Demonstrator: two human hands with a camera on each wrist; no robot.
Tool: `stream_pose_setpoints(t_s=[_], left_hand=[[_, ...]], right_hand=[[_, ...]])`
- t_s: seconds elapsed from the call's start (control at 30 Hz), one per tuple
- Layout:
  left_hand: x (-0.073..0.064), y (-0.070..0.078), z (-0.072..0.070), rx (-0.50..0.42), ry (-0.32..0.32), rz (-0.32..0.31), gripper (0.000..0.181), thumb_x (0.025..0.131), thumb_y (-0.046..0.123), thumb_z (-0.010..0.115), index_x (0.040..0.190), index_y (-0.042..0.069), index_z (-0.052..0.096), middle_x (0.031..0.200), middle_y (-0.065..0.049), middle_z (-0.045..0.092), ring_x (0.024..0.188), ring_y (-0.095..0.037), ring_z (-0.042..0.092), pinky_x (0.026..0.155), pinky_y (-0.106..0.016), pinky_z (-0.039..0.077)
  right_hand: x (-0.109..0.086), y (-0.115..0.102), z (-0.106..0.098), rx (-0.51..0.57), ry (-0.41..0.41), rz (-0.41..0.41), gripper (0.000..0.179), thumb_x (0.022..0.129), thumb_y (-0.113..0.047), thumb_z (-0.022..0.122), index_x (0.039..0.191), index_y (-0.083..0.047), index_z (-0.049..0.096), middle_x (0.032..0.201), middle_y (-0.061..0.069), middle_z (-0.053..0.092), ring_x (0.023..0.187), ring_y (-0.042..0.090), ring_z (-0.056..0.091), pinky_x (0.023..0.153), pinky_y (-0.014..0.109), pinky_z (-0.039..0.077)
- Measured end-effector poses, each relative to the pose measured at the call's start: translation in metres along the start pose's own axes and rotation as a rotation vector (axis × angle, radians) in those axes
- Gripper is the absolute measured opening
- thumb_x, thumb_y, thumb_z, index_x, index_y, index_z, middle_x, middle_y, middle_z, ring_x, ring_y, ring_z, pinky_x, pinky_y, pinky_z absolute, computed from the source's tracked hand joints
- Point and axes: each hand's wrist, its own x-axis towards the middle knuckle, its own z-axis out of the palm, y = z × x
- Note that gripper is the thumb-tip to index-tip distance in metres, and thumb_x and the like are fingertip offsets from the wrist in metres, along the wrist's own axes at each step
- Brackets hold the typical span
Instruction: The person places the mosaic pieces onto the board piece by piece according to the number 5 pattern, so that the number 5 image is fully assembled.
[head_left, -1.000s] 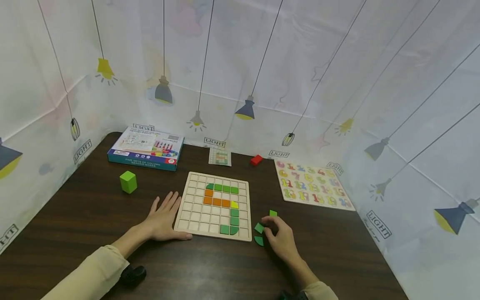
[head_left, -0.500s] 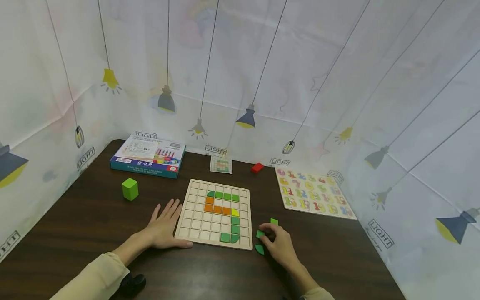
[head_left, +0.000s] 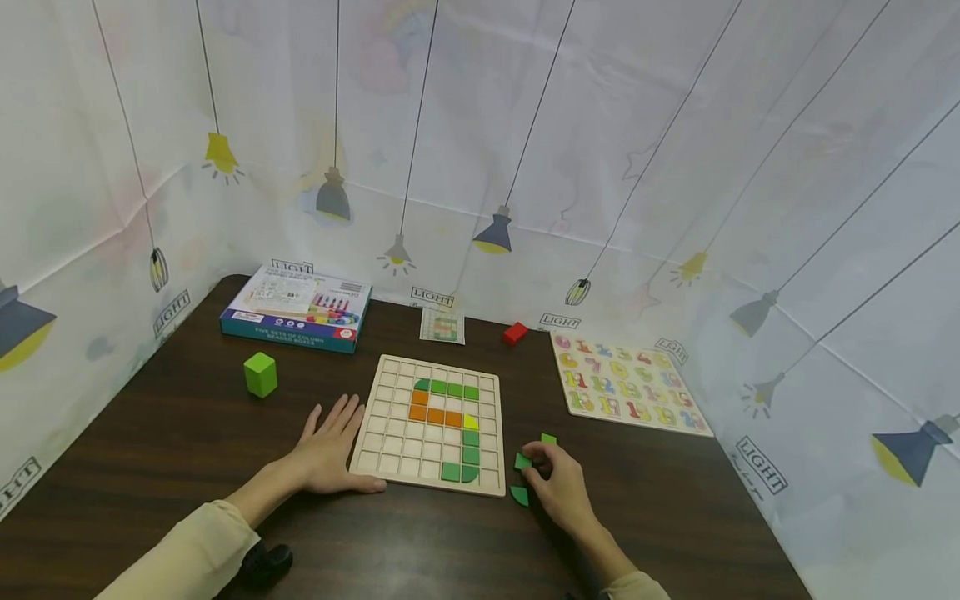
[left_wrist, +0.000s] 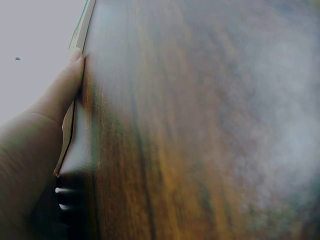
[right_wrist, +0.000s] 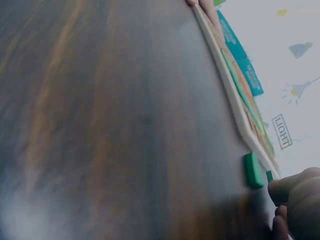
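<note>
A pale wooden grid board [head_left: 390, 447] lies on the dark table, with orange, green and yellow tiles set in some cells. My left hand [head_left: 322, 457] rests spread flat at its left edge, the thumb along the front corner. To the right of the board, my right hand [head_left: 561, 487] pinches a small green square tile [head_left: 522, 461] between thumb and finger. In the right wrist view only a sliver of that tile [right_wrist: 270, 176] shows past the thumb. A green quarter-round tile [head_left: 519, 496] lies just nearer me, and a light green tile [head_left: 549, 438] sits beyond the fingers.
A printed pattern card [head_left: 442, 326] and a red block [head_left: 515, 333] lie behind the board. A flat box [head_left: 292, 312] and a green block [head_left: 260, 374] stand to the left. On the right lies a number puzzle board [head_left: 628, 383]. Printed cloth walls border the table.
The head view has tilted slightly. My right fingers have closed in on the green square tile, which has turned and shifted a little away from the quarter-round one. The left hand stays put.
</note>
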Motion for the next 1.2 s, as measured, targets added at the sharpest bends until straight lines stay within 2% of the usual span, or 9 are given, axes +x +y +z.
stream_pose_setpoints(t_s=[0.2,0.4,0.7,0.97,1.2], left_hand=[[0.0,-0.001,0.001,-0.007,0.014,0.009,0.123,0.068,0.078,0.06,0.147,-0.008,0.02,0.153,-0.025,0.011,0.141,-0.039,0.005,0.106,-0.061,0.0],[0.0,-0.001,0.001,-0.034,0.014,0.016,0.122,0.068,0.074,0.063,0.146,-0.009,0.02,0.153,-0.027,0.011,0.141,-0.04,0.004,0.106,-0.061,-0.002],[-0.001,0.002,-0.004,0.005,0.004,0.003,0.124,0.067,0.08,0.057,0.147,-0.007,0.019,0.154,-0.024,0.011,0.141,-0.038,0.005,0.106,-0.062,0.001],[-0.001,0.002,-0.004,0.004,0.001,0.003,0.124,0.068,0.079,0.058,0.147,-0.007,0.019,0.154,-0.024,0.01,0.141,-0.038,0.004,0.106,-0.062,0.001],[-0.001,0.002,-0.004,0.004,-0.003,-0.002,0.123,0.068,0.077,0.06,0.147,-0.007,0.019,0.154,-0.024,0.01,0.141,-0.038,0.004,0.106,-0.062,0.0]], right_hand=[[0.007,-0.013,0.0,0.028,0.031,-0.014,0.027,0.077,0.003,0.075,0.101,-0.007,0.067,0.095,0.001,0.066,0.082,0.014,0.063,0.068,0.031,0.052],[0.01,-0.027,0.009,0.061,-0.007,-0.051,0.026,0.079,0.001,0.074,0.103,-0.006,0.065,0.097,0.002,0.065,0.082,0.013,0.063,0.069,0.03,0.052],[0.018,-0.045,0.021,0.089,-0.034,-0.088,0.03,0.078,0.003,0.072,0.106,-0.005,0.064,0.099,0.003,0.064,0.078,0.015,0.061,0.068,0.031,0.052],[0.023,-0.055,0.038,0.119,-0.055,-0.237,0.031,0.076,0.006,0.073,0.104,0.0,0.062,0.097,0.007,0.065,0.085,0.019,0.062,0.07,0.035,0.053],[0.023,-0.067,0.051,0.118,-0.12,-0.296,0.031,0.077,0.001,0.074,0.106,-0.002,0.063,0.096,0.004,0.066,0.084,0.015,0.061,0.07,0.031,0.052]])
